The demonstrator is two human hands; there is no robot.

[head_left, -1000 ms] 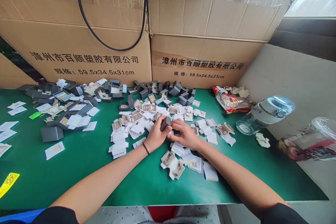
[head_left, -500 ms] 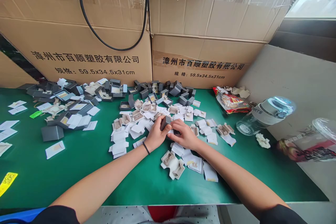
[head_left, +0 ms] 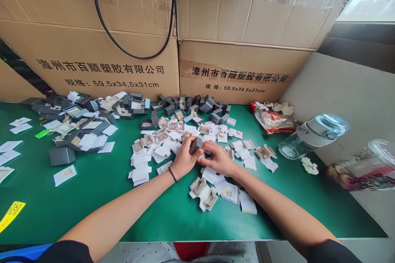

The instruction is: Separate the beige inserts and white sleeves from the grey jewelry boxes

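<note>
Between my two hands is a small dark grey box [head_left: 196, 144], held above the pile of paper pieces. My left hand [head_left: 184, 159] grips its left side, thumb at the front and fingers behind. My right hand [head_left: 217, 158] closes on its right side, and its fingertips partly hide the box. White folded card inserts [head_left: 163, 148] lie loosely heaped around and behind both hands. Just below the hands an unfolded card insert [head_left: 203, 194] rests on the green table [head_left: 148, 218]. Whether the box holds anything inside is hidden.
Open dark grey boxes [head_left: 212, 104] are heaped along the back, with more boxes [head_left: 62, 156] at the left. Large cardboard cartons [head_left: 123, 78] wall off the rear. On the right stand a clear bottle [head_left: 296, 144], a red snack bag [head_left: 273, 122] and a plastic cup [head_left: 370, 164].
Both hands stay in nearly the same spot around the dark grey box. The box shows slightly more and seems tilted a little; the rest stays put.
</note>
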